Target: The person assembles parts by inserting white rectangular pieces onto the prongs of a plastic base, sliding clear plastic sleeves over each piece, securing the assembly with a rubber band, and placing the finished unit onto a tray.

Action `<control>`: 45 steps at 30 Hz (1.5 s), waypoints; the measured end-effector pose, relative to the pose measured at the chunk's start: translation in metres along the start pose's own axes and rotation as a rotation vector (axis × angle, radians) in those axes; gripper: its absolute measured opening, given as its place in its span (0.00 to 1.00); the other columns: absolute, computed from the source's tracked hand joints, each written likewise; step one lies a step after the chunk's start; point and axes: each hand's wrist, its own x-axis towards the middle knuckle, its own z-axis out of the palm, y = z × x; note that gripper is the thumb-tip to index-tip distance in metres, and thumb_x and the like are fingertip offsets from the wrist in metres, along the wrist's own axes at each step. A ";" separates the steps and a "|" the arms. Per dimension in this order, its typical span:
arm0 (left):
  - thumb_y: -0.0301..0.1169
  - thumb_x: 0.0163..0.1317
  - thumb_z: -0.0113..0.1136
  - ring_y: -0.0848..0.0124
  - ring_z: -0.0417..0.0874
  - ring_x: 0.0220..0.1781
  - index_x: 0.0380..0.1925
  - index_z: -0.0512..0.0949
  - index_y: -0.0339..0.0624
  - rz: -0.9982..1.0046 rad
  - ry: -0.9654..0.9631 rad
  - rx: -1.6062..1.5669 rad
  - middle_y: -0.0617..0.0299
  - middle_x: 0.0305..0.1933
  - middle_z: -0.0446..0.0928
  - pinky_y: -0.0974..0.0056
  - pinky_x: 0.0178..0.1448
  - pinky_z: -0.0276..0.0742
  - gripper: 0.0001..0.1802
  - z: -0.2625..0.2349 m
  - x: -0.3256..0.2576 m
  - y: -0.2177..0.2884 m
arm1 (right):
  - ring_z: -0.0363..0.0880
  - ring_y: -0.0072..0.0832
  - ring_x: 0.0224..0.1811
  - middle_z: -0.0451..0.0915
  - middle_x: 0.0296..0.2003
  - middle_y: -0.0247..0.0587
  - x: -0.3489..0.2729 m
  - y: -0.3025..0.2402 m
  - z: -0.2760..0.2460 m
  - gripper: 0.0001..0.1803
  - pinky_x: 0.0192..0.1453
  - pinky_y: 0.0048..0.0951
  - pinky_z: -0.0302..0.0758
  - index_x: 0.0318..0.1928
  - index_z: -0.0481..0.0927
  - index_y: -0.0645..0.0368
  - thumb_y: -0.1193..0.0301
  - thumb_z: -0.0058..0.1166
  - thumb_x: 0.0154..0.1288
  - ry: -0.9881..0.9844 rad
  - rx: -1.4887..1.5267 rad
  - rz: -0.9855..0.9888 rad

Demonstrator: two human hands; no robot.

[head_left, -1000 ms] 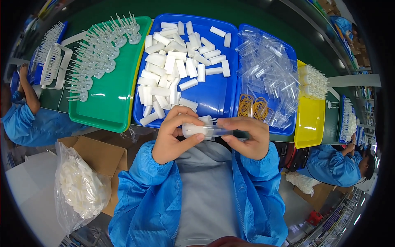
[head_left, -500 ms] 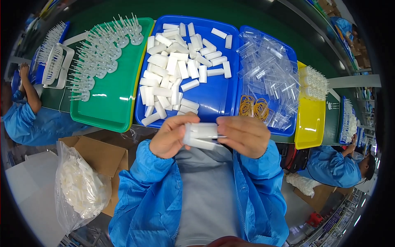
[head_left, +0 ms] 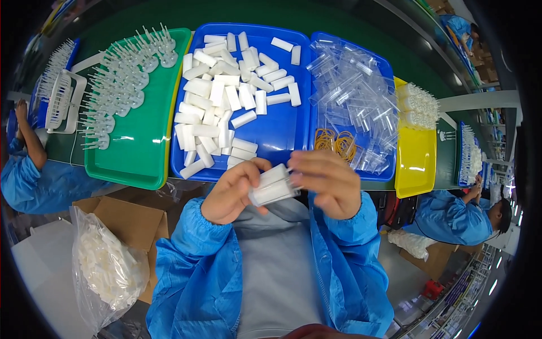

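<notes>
In front of my chest my left hand [head_left: 234,192] is closed around a bundle of white blocks [head_left: 274,185]. Clear plastic shows round the blocks, with a pale rounded end towards my left palm. At the bundle's right end is my right hand [head_left: 327,182], its fingers smeared by motion, so I cannot tell whether they grip anything. Beyond my hands, many loose white blocks [head_left: 216,93] lie in a blue tray [head_left: 276,133]. A second blue tray [head_left: 385,176] to its right holds clear plastic pieces [head_left: 353,85] and yellowish rubber bands [head_left: 344,146].
Left stands a green tray [head_left: 132,161] with rows of clear, pronged pieces [head_left: 121,85]. A yellow tray [head_left: 416,161] at right carries bundled white pieces [head_left: 418,107]. Below left, a bag of white pieces [head_left: 107,260] leans by a cardboard box [head_left: 127,217]. Co-workers [head_left: 454,217] sit either side.
The bundle has tilted, its right end now higher. My right fingers have shifted slightly and blurred. The whole view has swung a little, so the trays appear further left.
</notes>
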 end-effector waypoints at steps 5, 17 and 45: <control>0.21 0.57 0.60 0.67 0.75 0.52 0.49 0.68 0.44 0.110 0.122 0.387 0.59 0.53 0.63 0.67 0.40 0.84 0.20 0.005 -0.002 0.011 | 0.77 0.42 0.43 0.80 0.39 0.45 -0.019 0.025 -0.019 0.13 0.47 0.38 0.73 0.42 0.80 0.60 0.76 0.58 0.54 0.191 -0.646 0.389; 0.18 0.54 0.62 0.67 0.72 0.56 0.49 0.68 0.42 0.101 0.157 0.391 0.60 0.53 0.63 0.69 0.41 0.83 0.22 0.008 -0.003 0.015 | 0.76 0.39 0.38 0.78 0.34 0.45 -0.028 0.048 -0.026 0.14 0.42 0.34 0.72 0.44 0.75 0.60 0.81 0.55 0.54 0.226 -0.679 0.495; 0.18 0.47 0.68 0.69 0.74 0.50 0.40 0.73 0.39 0.241 0.131 0.826 0.59 0.48 0.64 0.70 0.43 0.82 0.19 0.020 0.005 0.008 | 0.79 0.30 0.27 0.80 0.30 0.39 0.021 -0.025 0.013 0.14 0.32 0.25 0.74 0.39 0.83 0.60 0.74 0.68 0.49 0.228 0.088 0.264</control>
